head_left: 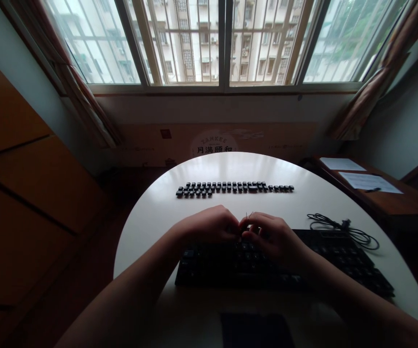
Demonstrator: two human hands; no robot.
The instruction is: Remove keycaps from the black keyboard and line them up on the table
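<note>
Over the back edge of a black keyboard (216, 270), my two hands meet at the fingertips. My left hand (214, 224) is closed, and whatever it pinches is hidden. My right hand (270, 234) has curled fingers, thumb and index pinched together. Thin wire prongs (247, 216) stick up at its fingertips, like part of a wire keycap puller; the rest of it is out of sight. Beneath my hands the keys are dark and partly covered. Beyond them, loose black keycaps (234, 187) lie in rows on the white round table (147, 222).
A coiled black cable (353, 234) lies behind the keyboard's right end. A dark flat item (257, 331) is at the near edge. To the right, a brown desk (393, 205) holds paper sheets (368, 181) and a pen (373, 190). A barred window (225, 48) faces me.
</note>
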